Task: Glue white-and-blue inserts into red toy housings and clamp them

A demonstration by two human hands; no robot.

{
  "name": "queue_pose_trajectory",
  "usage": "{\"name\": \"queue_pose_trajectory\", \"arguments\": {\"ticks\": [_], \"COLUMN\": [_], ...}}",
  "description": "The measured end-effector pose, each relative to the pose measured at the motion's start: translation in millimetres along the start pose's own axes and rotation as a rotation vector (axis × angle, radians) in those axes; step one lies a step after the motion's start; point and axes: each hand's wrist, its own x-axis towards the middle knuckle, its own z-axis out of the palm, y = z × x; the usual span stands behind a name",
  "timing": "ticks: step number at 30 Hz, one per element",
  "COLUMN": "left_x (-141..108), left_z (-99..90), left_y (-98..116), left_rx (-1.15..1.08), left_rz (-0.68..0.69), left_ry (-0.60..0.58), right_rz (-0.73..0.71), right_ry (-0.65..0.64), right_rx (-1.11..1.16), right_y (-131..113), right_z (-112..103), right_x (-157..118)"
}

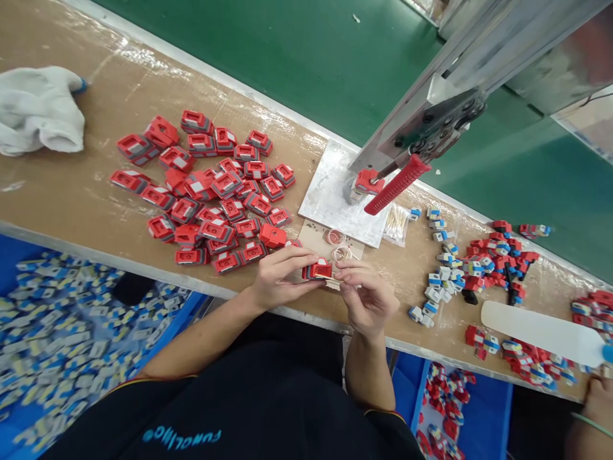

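Near the table's front edge, my left hand (pixel 282 276) grips a red and grey plastic toy part (pixel 320 271) between thumb and fingers. The part's hollow side faces up. My right hand (pixel 368 295) is closed in a pinch on a thin pale stick, a cotton swab (pixel 330 278) by its look, whose end is at the red part. Just beyond my fingers, two small round clear cups (pixel 335 237) stand on a piece of cardboard (pixel 312 237). Many similar red and grey parts (pixel 225 185) lie loosely heaped left of my hands.
A lever press (pixel 421 137) with a red handle stands on a metal plate (pixel 330 185). A bag of cotton swabs (pixel 396 223), white-blue pieces (pixel 445 284), red assemblies (pixel 502 255) and a white bottle (pixel 541 332) lie rightward. A white glove (pixel 41 112) lies far left. Another person's hand (pixel 598 396) shows at right.
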Motion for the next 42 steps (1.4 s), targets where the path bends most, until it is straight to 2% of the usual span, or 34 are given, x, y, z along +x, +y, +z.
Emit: {"name": "queue_pose_trajectory", "arguments": {"ticks": [21, 28, 42], "left_x": [1, 1, 1], "left_z": [-1.9, -1.3, -2.4], "left_y": [0, 0, 0], "left_rx": [0.05, 0.069, 0.009], "left_rz": [0.02, 0.032, 0.015], "left_ry": [-0.017, -0.018, -0.036], "right_rz": [-0.079, -0.085, -0.072], "right_ry": [-0.059, -0.063, 0.01], "right_rx": [-0.245, -0.197, -0.245], "right_y": [-5, -5, 1], "right_z": [-11, -9, -11], "right_x": [4, 4, 1]}}
